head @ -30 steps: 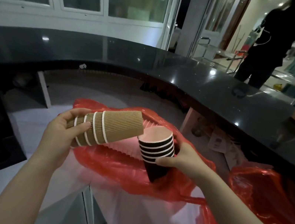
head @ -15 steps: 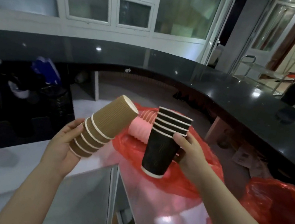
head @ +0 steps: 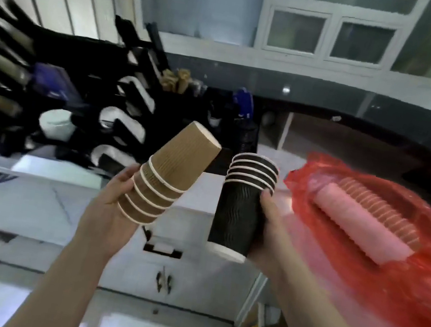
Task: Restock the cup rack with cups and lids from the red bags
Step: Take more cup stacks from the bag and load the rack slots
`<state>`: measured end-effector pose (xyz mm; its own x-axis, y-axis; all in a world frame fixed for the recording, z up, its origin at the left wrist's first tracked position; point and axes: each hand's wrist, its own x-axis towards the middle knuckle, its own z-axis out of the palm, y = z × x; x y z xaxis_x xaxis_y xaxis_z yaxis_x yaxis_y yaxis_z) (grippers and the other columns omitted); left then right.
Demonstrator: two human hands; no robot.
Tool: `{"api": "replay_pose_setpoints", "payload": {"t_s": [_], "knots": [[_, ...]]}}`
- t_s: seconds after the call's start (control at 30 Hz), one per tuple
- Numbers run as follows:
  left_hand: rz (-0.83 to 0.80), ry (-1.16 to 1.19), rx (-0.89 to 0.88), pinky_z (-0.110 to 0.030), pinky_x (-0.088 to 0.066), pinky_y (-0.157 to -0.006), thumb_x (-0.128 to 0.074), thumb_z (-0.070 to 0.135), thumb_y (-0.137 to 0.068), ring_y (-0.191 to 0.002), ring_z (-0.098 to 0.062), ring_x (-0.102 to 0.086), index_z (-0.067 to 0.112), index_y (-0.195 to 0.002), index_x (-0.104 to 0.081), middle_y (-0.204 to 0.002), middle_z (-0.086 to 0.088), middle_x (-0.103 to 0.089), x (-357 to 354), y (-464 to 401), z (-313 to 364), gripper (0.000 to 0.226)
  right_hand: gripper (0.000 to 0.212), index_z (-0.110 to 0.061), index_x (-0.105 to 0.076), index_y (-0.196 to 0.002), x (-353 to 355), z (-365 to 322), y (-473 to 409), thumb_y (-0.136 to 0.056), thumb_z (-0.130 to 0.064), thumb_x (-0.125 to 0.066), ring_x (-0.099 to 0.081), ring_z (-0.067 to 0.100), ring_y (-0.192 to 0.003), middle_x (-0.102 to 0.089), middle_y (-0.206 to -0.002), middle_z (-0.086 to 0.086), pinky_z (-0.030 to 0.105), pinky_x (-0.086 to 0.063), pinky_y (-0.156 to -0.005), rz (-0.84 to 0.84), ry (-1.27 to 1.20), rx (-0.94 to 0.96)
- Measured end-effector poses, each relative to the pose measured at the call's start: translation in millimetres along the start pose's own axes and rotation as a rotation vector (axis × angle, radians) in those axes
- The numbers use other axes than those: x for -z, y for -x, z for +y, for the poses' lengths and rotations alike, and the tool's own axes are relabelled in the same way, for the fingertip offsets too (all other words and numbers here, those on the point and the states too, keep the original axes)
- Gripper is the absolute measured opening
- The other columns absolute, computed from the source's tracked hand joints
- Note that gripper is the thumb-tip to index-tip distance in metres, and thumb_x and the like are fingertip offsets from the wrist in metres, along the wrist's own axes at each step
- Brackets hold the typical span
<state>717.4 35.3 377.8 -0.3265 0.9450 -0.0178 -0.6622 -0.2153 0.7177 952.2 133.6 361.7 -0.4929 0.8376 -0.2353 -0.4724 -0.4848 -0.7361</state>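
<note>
Head view, brown cup stack (head: 170, 177): A nested stack of ribbed brown paper cups is held base-up and tilted, the closed bottom pointing toward the cup rack (head: 57, 97) at the left.
Head view, black cup stack (head: 243, 205): A second nested stack, black with white rims, is held nearly upright, mouths uppermost, between the brown stack and the red bag (head: 377, 279).
Handling, judged: Both stacks are taken to be light and fairly stiff along their length, yet easily crushed at the open rims; the corrugated sleeves should offer good friction. Nested cups may slide apart if held only by the outermost one, so a hold across several rims is thought safest.
Left hand (head: 112, 203): The fingers are curled round the rim end of the brown stack, which is cradled against the palm.
Right hand (head: 269, 224): The black stack is wrapped from the side, the thumb lying near the upper rims; the far fingers are hidden behind the cups.
Cup rack: Dark slanted slots are seen, blurred, with white lids or cups in several; which slots are free cannot be told.
Red bag: It lies open on the counter (head: 38, 208) at the right, a long pink-tinted sleeve of cups (head: 363, 228) showing inside, well apart from the rack.
</note>
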Motion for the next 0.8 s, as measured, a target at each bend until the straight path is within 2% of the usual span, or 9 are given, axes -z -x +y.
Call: {"api": "replay_pose_setpoints", "payload": {"t_s": [0.1,0.23,0.37,0.5,0.6,0.7,0.73,0.8], "knots": [[0.045,-0.085,-0.146,-0.041,-0.055,-0.085,-0.047,0.011,-0.085,-0.108,-0.025,-0.061,0.012,-0.127,-0.048,-0.124,-0.010,-0.057,35.7,30.8,43.8,0.041,0.067,-0.009,-0.055,-0.125,-48.6,21.5,-8.0,-0.065,-0.026,-0.080,-0.066,0.032,-0.104,-0.067,-0.116,0.016,0.040,-0.056,-0.078,-0.177,0.098,-0.069],[0.079,-0.058,-0.259,-0.041,-0.048,-0.097,-0.044,0.004,-0.084,-0.116,-0.027,-0.057,0.005,-0.144,-0.033,-0.134,-0.015,-0.051,74.4,66.1,90.1,0.061,0.067,0.002,-0.050,-0.127,-122.4,52.3,-17.9,-0.071,-0.022,-0.076,-0.063,0.037,-0.108,-0.064,-0.120,0.023,0.044,-0.054,-0.085,-0.331,0.210,-0.135],[0.080,-0.025,-0.328,-0.046,-0.043,-0.101,-0.045,0.000,-0.084,-0.122,-0.031,-0.053,0.004,-0.144,-0.033,-0.139,-0.018,-0.049,112.7,90.6,130.0,0.062,0.072,-0.002,-0.053,-0.126,-196.2,94.0,-23.6,-0.063,-0.026,-0.080,-0.064,0.036,-0.107,-0.065,-0.117,0.021,0.044,-0.053,-0.085,-0.402,0.255,-0.192],[0.158,-0.057,-0.365,-0.044,-0.045,-0.100,-0.054,-0.001,-0.083,-0.120,-0.033,-0.054,0.002,-0.141,-0.037,-0.134,-0.021,-0.051,165.1,100.6,174.7,0.061,0.054,-0.010,-0.058,-0.119,-268.9,146.0,-32.3,-0.069,-0.023,-0.075,-0.068,0.030,-0.101,-0.070,-0.112,0.014,0.038,-0.058,-0.075,-0.473,0.277,-0.269],[0.235,-0.185,-0.352,-0.038,-0.057,-0.079,-0.061,0.005,-0.079,-0.102,-0.027,-0.064,0.004,-0.137,-0.042,-0.118,-0.017,-0.062,210.6,102.4,214.5,0.061,0.055,-0.016,-0.057,-0.124,-327.1,190.8,-41.5,-0.072,-0.024,-0.071,-0.067,0.028,-0.104,-0.069,-0.116,0.010,0.038,-0.058,-0.074,-0.515,0.247,-0.299],[0.219,-0.376,-0.322,-0.027,-0.054,-0.064,-0.078,0.012,-0.072,-0.089,-0.021,-0.066,0.012,-0.134,-0.043,-0.104,-0.010,-0.065,253.1,102.5,255.6,0.071,0.062,-0.018,-0.053,-0.130,-377.2,232.0,-55.6,-0.072,-0.024,-0.072,-0.066,0.027,-0.107,-0.066,-0.121,0.009,0.041,-0.057,-0.077,-0.576,0.233,-0.255],[0.216,-0.435,-0.300,-0.027,-0.054,-0.066,-0.082,0.018,-0.067,-0.090,-0.021,-0.066,0.014,-0.133,-0.044,-0.106,-0.009,-0.065,264.0,101.6,269.7,0.076,0.062,-0.017,-0.052,-0.131,-391.3,242.9,-59.7,-0.072,-0.024,-0.071,-0.065,0.028,-0.108,-0.066,-0.122,0.010,0.044,-0.057,-0.080,-0.589,0.233,-0.236],[0.208,-0.513,-0.253,-0.035,-0.053,-0.082,-0.088,0.028,-0.058,-0.106,-0.027,-0.063,0.018,-0.133,-0.044,-0.119,-0.012,-0.063,283.2,97.4,295.5,0.088,0.062,-0.018,-0.051,-0.132,-414.1,260.1,-68.3,-0.073,-0.026,-0.068,-0.064,0.030,-0.110,-0.065,-0.122,0.010,0.048,-0.054,-0.087,-0.603,0.225,-0.217]]}}
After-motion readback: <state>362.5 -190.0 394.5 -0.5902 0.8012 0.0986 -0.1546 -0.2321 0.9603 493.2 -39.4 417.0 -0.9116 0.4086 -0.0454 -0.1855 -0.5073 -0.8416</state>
